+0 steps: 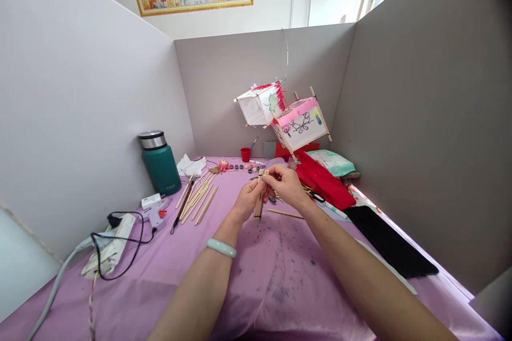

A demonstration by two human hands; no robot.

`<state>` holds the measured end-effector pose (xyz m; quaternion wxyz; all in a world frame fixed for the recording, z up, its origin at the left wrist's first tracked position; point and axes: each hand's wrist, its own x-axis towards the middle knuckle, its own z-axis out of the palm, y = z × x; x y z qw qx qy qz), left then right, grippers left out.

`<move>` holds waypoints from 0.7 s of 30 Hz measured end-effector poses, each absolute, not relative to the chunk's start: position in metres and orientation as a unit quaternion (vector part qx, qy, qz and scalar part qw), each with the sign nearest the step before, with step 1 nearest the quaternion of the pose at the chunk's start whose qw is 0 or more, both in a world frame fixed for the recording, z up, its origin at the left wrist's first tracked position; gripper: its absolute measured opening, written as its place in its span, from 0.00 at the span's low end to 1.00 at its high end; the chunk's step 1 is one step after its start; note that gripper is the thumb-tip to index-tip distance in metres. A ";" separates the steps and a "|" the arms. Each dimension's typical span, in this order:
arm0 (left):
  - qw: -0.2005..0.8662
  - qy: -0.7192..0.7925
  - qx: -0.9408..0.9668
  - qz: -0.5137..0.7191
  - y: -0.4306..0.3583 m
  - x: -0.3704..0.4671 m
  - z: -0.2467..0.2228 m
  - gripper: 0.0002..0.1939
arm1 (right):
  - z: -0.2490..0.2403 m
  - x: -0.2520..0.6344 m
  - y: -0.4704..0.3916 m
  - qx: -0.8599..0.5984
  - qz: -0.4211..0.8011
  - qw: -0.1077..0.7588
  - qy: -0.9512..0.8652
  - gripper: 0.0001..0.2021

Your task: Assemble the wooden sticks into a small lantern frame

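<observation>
Both my hands meet over the middle of the table around a small upright bundle of wooden sticks [258,212], which has dark bands near its top and bottom. My left hand [248,198], below a pale green bangle [221,248], grips the bundle from the left side. Fingers of my right hand [286,184] pinch at its upper end; they hide part of it. A single loose stick [285,213] lies on the purple cloth just right of the bundle. To the left, several more loose sticks [200,200] lie beside a brown brush [183,206].
A green bottle [161,165], a glue gun [156,216] and a power strip [110,248] with cables stand left. Two paper lanterns [302,123] hang at the back. Scissors [317,196], red cloth [326,181] and a black slab [390,242] lie right. Grey partitions [264,58] enclose the table.
</observation>
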<state>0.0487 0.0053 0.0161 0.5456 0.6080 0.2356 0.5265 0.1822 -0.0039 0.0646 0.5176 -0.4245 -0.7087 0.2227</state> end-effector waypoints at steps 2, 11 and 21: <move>0.543 0.234 0.611 0.527 0.006 0.049 0.015 0.22 | 0.063 0.180 -0.004 -0.430 0.214 0.528 -0.700 0.07; 0.537 0.237 0.617 0.524 0.004 0.049 0.017 0.22 | 0.057 0.178 -0.001 -0.421 0.226 0.549 -0.686 0.08; 0.540 0.219 0.605 0.542 0.004 0.050 0.018 0.21 | 0.065 0.194 -0.005 -0.377 0.329 0.496 -0.709 0.09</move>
